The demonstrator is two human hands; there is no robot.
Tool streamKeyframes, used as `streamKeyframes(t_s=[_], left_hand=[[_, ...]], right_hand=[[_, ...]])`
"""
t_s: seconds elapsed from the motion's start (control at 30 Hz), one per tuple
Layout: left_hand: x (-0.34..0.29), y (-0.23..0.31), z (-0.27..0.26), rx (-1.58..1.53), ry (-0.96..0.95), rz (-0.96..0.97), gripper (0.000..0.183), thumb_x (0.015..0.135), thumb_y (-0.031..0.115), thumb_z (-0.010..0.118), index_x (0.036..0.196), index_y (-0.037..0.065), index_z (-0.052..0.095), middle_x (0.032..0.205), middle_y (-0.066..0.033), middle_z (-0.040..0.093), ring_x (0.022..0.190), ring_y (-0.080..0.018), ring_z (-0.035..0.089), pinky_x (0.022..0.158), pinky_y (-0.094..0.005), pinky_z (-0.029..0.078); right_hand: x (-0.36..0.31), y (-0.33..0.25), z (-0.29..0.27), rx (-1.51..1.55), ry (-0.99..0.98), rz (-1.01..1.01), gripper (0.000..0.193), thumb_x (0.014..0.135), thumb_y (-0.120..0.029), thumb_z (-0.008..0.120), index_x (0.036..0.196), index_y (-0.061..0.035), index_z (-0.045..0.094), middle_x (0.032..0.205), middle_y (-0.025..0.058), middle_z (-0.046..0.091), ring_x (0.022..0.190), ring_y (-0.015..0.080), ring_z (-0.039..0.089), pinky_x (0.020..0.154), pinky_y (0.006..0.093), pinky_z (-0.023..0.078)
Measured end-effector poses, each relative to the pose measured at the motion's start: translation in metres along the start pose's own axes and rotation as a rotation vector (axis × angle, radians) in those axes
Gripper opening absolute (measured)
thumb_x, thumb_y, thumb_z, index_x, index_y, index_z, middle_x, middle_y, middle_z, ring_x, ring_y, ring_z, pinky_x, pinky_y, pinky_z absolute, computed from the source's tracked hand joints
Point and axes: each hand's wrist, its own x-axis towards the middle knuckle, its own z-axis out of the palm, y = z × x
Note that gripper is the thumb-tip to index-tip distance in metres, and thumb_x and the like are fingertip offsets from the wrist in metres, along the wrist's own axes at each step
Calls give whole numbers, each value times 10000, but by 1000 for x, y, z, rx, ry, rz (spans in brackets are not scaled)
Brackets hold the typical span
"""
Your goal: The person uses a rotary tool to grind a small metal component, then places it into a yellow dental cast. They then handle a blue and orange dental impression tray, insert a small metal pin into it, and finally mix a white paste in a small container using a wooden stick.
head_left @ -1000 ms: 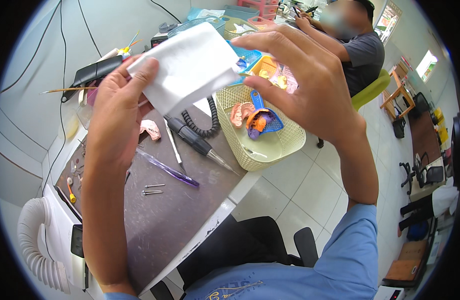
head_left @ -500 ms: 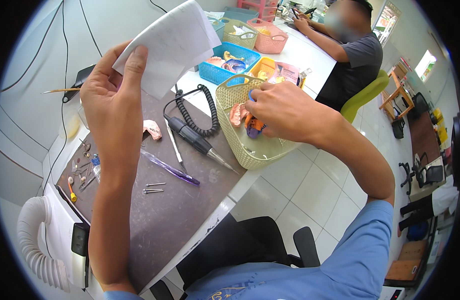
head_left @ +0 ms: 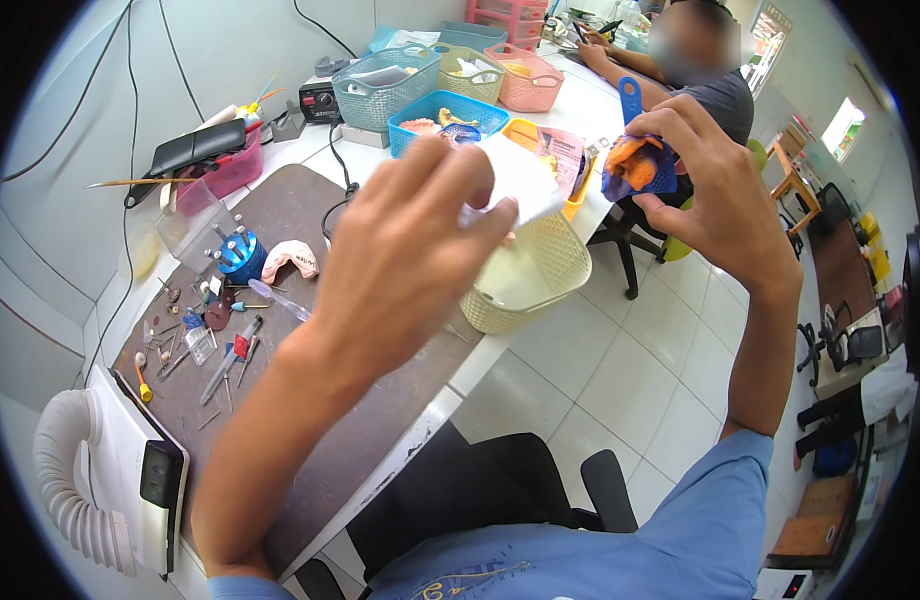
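My right hand [head_left: 715, 185] grips a blue dental impression tray [head_left: 662, 178] filled with orange and purple impression material, held up beyond the cream basket. Its blue handle points upward. In my left hand [head_left: 400, 235] is a folded white paper [head_left: 525, 185], pinched at its near end over the cream basket [head_left: 528, 295]. That hand is slightly blurred and hides part of the basket and the handpiece on the bench. A pink dental cast [head_left: 291, 260] lies on the brown bench mat, left of my left hand, beside a blue bur holder [head_left: 241, 255] with metal burs.
Burs, small tools and a tweezer-like instrument litter the brown mat [head_left: 310, 440]. Blue [head_left: 450, 108], teal [head_left: 385, 90] and pink [head_left: 525, 85] baskets stand at the back. A white hose [head_left: 55, 480] curves at lower left. A co-worker [head_left: 695, 70] sits at the far right of the table.
My right hand has lifted the impression tray out of the cream basket and up to the right. My left hand has brought the paper rightward and down over the basket.
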Motion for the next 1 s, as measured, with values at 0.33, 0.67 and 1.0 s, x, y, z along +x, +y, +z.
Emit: streamKeyframes(t_s=[0.33, 0.67, 1.0], left_hand=[[25, -5, 43, -254, -774, -141, 205, 770, 84, 746, 947, -15, 774, 872, -209, 721, 873, -373, 694, 818, -438, 533], [44, 0, 55, -355, -1150, -308, 441, 1011, 374, 578, 877, -17, 730, 818, -207, 701, 837, -382, 677, 792, -480, 506], [46, -6, 51, -521, -842, -343, 331, 955, 250, 647, 981, -77, 689, 852, -235, 698, 775, -367, 689, 726, -430, 534]], right_hand=[[-9, -19, -6, 161, 101, -105, 505, 725, -107, 810, 1183, -85, 596, 1124, 120, 599, 940, 328, 687, 841, 408, 564], [-8, -23, -6, 238, 107, -110, 541, 656, -149, 804, 1168, -106, 635, 1078, 104, 557, 1008, 295, 630, 848, 392, 551], [-11, -22, -9, 231, 118, -138, 550, 646, -162, 803, 1169, -106, 642, 1063, 108, 562, 997, 300, 632, 844, 391, 546]])
